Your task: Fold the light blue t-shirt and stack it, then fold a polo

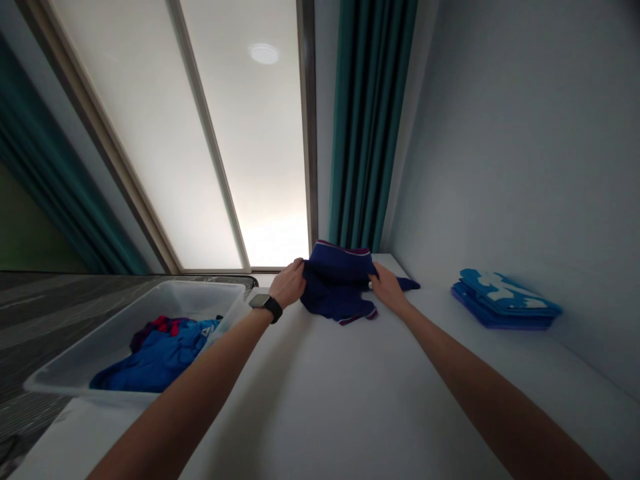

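**Q:** Where both hands meet cloth, what is the item?

**A:** Navy garment (335, 290), maroon-trimmed edges, bunched on a white tabletop (310, 407), near its far end.

**Q:** Left hand?

**A:** Left hand (289, 283) at the garment's near-left side, fingers (296, 268) pressed together and curled over the cloth, pinching a fold against the hidden thumb. Black wristwatch (267, 307) on that wrist.

**Q:** Right hand?

**A:** Right hand (387, 287) against the garment's right side, fingers (377, 273) close together, tips at the cloth. Pinching or only touching: cannot tell.

**Q:** Surroundings, taking the garment as reference?

**A:** Left of it, just past the left hand: translucent plastic bin (200, 293), holding crumpled blue and red clothes (160, 353). Right of it, well apart: folded stack of blue cloth pieces (505, 300), white-patterned on top. Beyond it: teal curtain (370, 120) beside a frosted window (200, 133).
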{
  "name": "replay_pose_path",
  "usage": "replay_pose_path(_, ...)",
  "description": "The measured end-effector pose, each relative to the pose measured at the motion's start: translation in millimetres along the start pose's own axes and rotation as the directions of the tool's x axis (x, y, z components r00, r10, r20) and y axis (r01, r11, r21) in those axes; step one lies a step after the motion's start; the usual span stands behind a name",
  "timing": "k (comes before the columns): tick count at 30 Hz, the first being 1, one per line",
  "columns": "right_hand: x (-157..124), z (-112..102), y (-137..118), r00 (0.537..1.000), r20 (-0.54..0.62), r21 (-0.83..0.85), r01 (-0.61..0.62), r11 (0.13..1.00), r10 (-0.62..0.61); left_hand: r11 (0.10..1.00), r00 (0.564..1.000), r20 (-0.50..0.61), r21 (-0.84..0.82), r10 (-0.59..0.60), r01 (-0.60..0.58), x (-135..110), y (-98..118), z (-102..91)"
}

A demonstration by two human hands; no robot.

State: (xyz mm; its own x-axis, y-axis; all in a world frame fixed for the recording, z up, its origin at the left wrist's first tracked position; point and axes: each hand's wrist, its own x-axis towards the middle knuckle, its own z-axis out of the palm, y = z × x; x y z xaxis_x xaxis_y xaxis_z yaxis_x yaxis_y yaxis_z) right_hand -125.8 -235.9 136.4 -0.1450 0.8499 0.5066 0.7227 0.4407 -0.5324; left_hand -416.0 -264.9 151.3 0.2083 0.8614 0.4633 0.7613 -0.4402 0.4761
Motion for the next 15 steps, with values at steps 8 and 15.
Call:
replay_pose_path(8,-41.9,29.0,17.3,0.990,0.108,0.063,-0.103,0.993,0.096,0.818,0.935,0.120,-0.456,-0.335,0.351,-25.6,-17.5,52.6)
replay_pose_path(15,-39.1,21.9,-14.1,0.926,0.063,0.712,-0.302,0.633,0.371,0.752,0.939,0.131,-0.569,-0.316,0.333,-27.1,10.3,110.4)
